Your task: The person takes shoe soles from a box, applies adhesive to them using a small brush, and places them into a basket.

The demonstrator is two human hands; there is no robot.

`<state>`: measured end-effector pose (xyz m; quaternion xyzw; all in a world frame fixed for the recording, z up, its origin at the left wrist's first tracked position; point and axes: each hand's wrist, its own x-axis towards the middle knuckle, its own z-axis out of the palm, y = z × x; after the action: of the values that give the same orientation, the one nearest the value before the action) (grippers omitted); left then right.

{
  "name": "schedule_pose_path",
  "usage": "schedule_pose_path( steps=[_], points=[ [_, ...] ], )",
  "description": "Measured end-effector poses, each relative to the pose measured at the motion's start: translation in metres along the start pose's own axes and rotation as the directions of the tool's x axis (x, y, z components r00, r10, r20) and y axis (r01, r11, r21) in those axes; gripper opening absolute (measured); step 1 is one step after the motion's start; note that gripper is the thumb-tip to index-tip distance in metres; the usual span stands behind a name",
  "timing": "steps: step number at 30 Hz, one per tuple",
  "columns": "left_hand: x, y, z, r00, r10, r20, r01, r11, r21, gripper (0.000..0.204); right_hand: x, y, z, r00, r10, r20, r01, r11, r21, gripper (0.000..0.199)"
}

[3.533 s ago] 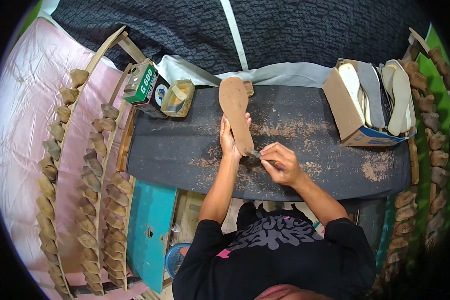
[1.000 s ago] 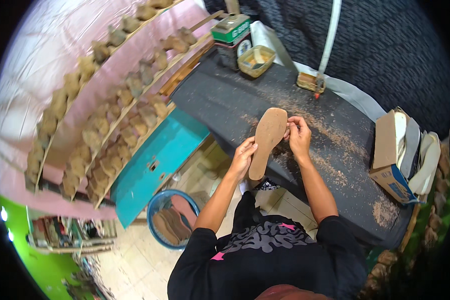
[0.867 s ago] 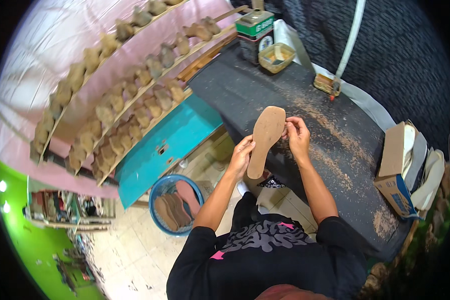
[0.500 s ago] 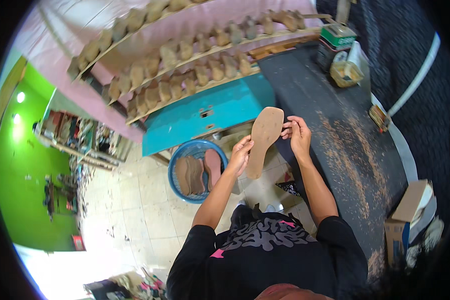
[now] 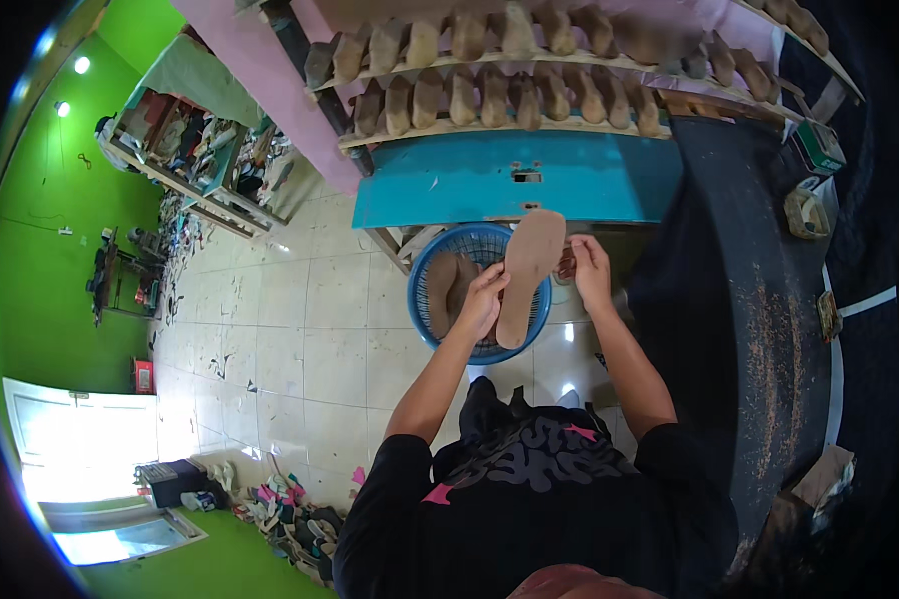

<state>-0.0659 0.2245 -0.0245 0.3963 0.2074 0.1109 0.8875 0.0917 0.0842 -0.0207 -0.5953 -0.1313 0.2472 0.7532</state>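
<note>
A tan, sole-shaped insole [image 5: 534,258] is held upright in front of me, its wide end up and its narrow heel end down. My left hand [image 5: 483,302] grips its left edge near the middle. Just off the right edge of the insole is my right hand [image 5: 589,272], fingers loosely bent and apart, with nothing visible in it. Behind and below sits a blue plastic basket [image 5: 422,312] on the floor. Inside it lie more brown insoles [image 5: 440,290], partly hidden by my left hand and the held insole.
A teal bench [image 5: 440,180] stands ahead, below shelves lined with wooden shoe lasts [image 5: 459,100]. On my right runs a dark-covered table [image 5: 739,250] strewn with shavings. Scraps [image 5: 290,509] are piled along the left wall, and pale tiles [image 5: 280,339] cover the floor.
My view has turned left, so the table sits further right and the basket now lies behind the insole. The left hand keeps its grip; the right hand stays beside the insole.
</note>
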Motion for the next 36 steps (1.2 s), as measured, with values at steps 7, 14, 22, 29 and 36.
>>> schedule_pose_path(
  steps=[7,14,22,29,36],
  points=[
    [0.023,0.004,-0.102,0.992,-0.058,-0.108,0.044,0.99,-0.134,0.029,-0.004,0.095,0.083,0.987,0.132,0.089,-0.112,0.972,-0.207,0.023],
    [0.027,-0.016,-0.195,0.919,-0.321,-0.228,0.325,0.946,-0.021,0.039,-0.006,0.175,0.122,0.907,0.42,0.015,-0.404,0.881,-0.246,0.024],
    [0.045,-0.031,-0.269,0.854,-0.377,-0.358,0.438,0.893,0.106,0.04,0.01,0.255,0.153,0.836,0.543,-0.081,-0.546,0.804,-0.237,0.014],
    [0.054,-0.061,-0.312,0.84,-0.197,-0.506,0.478,0.711,0.516,0.031,0.019,0.303,0.164,0.828,0.554,-0.089,-0.546,0.759,-0.354,0.019],
    [0.056,-0.053,-0.298,0.92,-0.011,-0.392,0.334,0.545,0.769,0.033,0.023,0.318,0.164,0.772,0.613,-0.168,-0.626,0.69,-0.364,0.02]
  ],
)
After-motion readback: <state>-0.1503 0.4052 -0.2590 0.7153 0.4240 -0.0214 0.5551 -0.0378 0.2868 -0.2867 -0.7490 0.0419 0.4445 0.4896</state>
